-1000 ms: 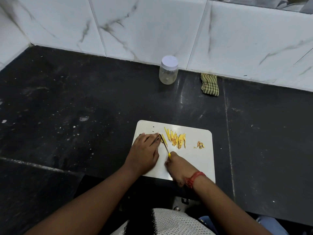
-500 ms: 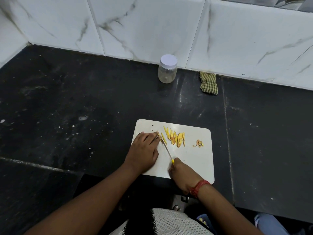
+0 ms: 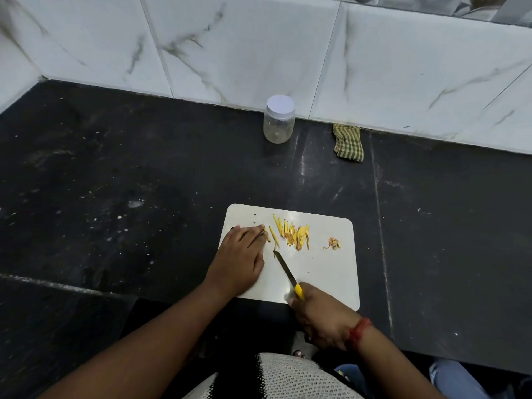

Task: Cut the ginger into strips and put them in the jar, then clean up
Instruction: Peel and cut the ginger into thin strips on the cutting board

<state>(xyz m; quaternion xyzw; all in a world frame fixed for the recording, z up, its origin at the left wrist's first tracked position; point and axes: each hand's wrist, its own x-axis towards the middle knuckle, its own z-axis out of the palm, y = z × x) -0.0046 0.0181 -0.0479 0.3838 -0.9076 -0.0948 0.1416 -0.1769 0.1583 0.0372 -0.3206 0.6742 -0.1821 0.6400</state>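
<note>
Lower right: right hand [image 3: 324, 315] clamped on yellow-handled knife [image 3: 288, 273], blade tip off the ginger. Mid-frame on white cutting board [image 3: 325, 272]: left hand [image 3: 239, 254], fingers flat, pinning ginger piece [image 3: 267, 236]; ginger strips [image 3: 293, 233] just right. Upper centre by wall: lidded jar [image 3: 279, 119], on dark tabletop [image 3: 144, 174].

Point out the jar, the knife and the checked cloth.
jar [image 3: 278, 126]: head view, on its clear body.
knife [image 3: 283, 267]: head view, mid-blade.
checked cloth [image 3: 347, 143]: head view, on the middle of the folded fabric.
</note>
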